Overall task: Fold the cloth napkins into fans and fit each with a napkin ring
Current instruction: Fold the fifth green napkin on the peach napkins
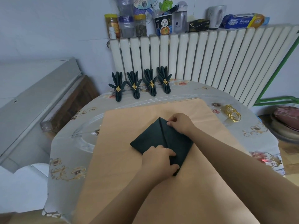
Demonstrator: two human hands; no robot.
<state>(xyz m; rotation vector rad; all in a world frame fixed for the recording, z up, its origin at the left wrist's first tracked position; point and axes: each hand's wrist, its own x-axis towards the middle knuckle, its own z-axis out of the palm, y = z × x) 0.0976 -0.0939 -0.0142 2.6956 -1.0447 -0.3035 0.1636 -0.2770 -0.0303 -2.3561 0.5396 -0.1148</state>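
A dark green cloth napkin [150, 139] lies as a folded diamond on the tan mat [123, 159], with a raised crease running down its middle. My left hand [159, 159] pinches the napkin's near end, thumb and fingers curled round the fold. My right hand [181, 122] pinches the fold at the far corner. Several finished fan napkins [140, 85], each in a gold ring, stand in a row at the table's far edge. A pile of loose gold napkin rings [231, 113] lies to the right of the mat.
The round table has a floral cloth [68, 160] under clear plastic. A white radiator [210, 59] stands behind it, its top crowded with jars and bottles. A grey cabinet [32, 102] is at the left, a cushioned stool [286, 122] at the right.
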